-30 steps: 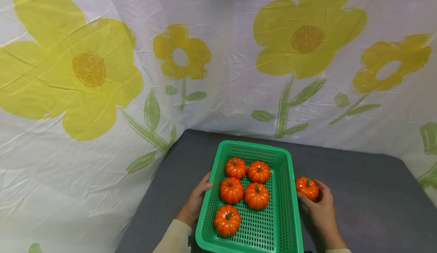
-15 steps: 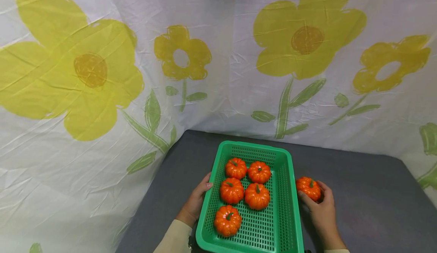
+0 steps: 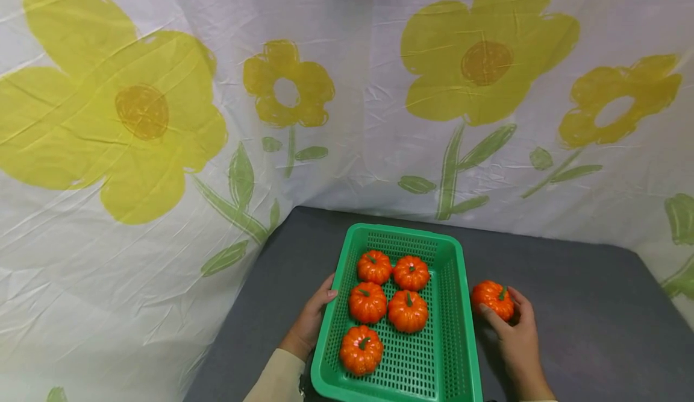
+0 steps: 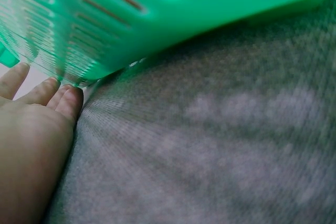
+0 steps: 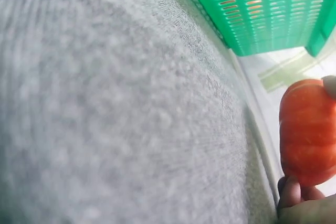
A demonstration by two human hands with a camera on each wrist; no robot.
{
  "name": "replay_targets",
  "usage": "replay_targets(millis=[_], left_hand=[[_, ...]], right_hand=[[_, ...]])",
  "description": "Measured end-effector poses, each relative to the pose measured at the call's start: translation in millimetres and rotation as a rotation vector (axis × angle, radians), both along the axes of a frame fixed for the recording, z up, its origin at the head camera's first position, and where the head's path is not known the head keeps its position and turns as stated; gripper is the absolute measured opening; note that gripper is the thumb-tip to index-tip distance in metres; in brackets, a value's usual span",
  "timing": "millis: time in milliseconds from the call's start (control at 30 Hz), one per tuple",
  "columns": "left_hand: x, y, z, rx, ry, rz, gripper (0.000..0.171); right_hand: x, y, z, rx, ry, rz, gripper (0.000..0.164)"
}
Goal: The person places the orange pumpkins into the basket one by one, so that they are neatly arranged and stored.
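A green plastic basket (image 3: pixel 461 305) with slotted walls sits on the dark grey table in the head view. My left hand (image 3: pixel 311 317) holds its left side, thumb at the rim and fingertips (image 4: pixel 68 98) against the outer wall. My right hand (image 3: pixel 517 332) grips a small orange pumpkin (image 3: pixel 491 299) with a green stem, just outside the basket's right wall. The thumb lies on its near side and the other fingers curl round its right. In the right wrist view the held pumpkin (image 5: pixel 307 132) shows between thumb and fingers, partly cut off by the frame.
Several similar pumpkins (image 3: pixel 368 302) lie in the basket, mostly toward its left and far side. Its near right part shows bare slotted floor. A white sheet (image 3: pixel 347 167) with yellow flowers hangs behind and left of the table (image 3: pixel 585 311).
My right hand has moved slightly to the right, away from the basket wall, with the pumpkin, whose stem now leans more to the right. My left hand and the basket have stayed still.
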State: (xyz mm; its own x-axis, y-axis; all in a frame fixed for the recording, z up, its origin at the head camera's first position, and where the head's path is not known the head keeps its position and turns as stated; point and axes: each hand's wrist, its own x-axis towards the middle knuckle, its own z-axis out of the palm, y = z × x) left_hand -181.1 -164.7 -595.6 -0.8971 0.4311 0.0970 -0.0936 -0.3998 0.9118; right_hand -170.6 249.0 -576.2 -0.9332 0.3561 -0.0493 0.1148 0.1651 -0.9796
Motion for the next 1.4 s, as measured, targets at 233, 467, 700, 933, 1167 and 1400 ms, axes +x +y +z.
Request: replay_targets(millis=[233,467,700,933,1167,1400], left_hand=[[0.7,0.2,2.1,0.005,0.009,-0.006,0.071],[1.0,0.1,2.0,0.006,0.013,-0.01,0.072],[2.3,0.0,4.5,-0.005,0.022,-0.009,0.072],[1.3,0.0,1.8,-0.003,0.022,-0.003,0.071],[0.4,-0.7,-1.1,-0.003,0.013,0.0,0.072],[0.7,-0.1,0.3,-0.009,0.021,-0.001,0.072]], right_hand=[[3.3,0.6,2.9,-0.01,0.019,-0.002,0.077],[3.0,2.0,4.2,-0.021,0.019,-0.01,0.077],[2.7,3.5,6.5,0.001,0.003,-0.022,0.076],[3.5,5.9,7.9,-0.037,0.008,-0.01,0.076],[5.2,7.7,9.0,-0.029,-0.017,-0.009,0.077],[6.1,9.3,9.7,0.018,-0.041,0.004,0.078]])
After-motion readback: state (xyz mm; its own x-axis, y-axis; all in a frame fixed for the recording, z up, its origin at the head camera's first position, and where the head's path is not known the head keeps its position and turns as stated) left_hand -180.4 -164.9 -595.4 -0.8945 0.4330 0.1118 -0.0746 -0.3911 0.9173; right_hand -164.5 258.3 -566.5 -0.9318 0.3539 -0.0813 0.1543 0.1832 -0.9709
